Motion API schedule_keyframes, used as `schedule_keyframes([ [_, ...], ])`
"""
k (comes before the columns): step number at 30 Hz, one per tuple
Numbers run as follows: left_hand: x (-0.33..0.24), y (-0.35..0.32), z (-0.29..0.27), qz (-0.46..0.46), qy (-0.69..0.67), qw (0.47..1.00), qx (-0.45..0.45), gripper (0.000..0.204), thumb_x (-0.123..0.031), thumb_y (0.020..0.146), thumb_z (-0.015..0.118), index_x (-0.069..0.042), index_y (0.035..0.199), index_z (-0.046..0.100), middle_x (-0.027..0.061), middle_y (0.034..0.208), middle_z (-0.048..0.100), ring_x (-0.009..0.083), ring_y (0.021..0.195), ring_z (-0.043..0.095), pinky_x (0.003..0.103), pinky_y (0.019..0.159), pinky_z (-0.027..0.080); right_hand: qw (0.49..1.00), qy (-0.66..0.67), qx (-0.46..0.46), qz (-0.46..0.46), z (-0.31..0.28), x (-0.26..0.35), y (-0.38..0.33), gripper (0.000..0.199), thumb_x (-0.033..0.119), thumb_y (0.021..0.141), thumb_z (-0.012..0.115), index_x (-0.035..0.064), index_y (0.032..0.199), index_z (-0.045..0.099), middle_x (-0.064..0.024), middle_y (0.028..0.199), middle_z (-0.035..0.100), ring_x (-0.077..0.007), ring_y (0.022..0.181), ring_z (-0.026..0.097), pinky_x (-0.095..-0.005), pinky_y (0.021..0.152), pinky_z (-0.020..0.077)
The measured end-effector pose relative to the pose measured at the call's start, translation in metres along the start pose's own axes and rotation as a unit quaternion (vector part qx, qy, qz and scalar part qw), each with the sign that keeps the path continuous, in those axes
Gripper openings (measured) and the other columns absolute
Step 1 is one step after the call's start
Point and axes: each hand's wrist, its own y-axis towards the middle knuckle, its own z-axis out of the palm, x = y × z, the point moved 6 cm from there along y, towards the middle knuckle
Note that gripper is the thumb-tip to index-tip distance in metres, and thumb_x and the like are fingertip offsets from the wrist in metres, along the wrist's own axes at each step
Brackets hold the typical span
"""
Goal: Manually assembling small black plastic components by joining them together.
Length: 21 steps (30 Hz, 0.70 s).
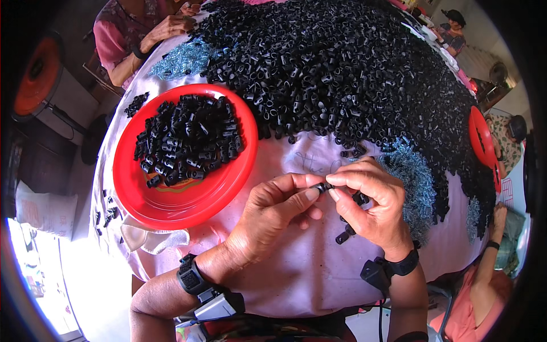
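Head view: your left grip point(263, 212) and right grip point(377, 206) both pinched a small black piece point(322, 187), apparently mid-fitting, the next move likely needing steady alignment.

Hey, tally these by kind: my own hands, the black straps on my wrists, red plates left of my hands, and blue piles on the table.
Hands: 2 (left hand, right hand)
Wrist straps: 2 (left strap, right strap)
Red plate: 1
Blue piles: 3 (far-left pile, pile by your right hand, small far-right pile)
Total: 8
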Motion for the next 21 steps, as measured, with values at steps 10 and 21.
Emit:
schedule_keyframes([
  [10, -0.003, 0.002, 0.0, 0.06, 0.059, 0.996, 0.009, 0.023, -0.011, 0.104, 0.065, -0.001, 0.124, 0.066, 0.0017, 0.106, 0.071, 0.0072, 0.086, 0.068, 0.022, 0.074, 0.056, 0.997, -0.026, -0.016, -0.068, 0.002, 0.003, 0.001, 0.024, -0.008, 0.079, 0.078, 0.0045, 0.099, 0.078, -0.0081, 0.093, 0.075, -0.0212, 0.081, 0.071, -0.0313, 0.068, 0.0578],
  [21, -0.01, -0.001, 0.003, 0.087, 0.149, 0.985, -0.014, 0.021, -0.01, 0.101, 0.069, 0.002, 0.119, 0.07, 0.0022, 0.094, 0.072, 0.0056, 0.079, 0.068, 0.022, 0.068, 0.055, 0.999, -0.002, -0.005, -0.046, 0.001, 0.001, 0.0, 0.019, -0.007, 0.079, 0.078, 0.0035, 0.095, 0.077, -0.0079, 0.092, 0.076, -0.0201, 0.079, 0.071, -0.031, 0.068, 0.0576],
])
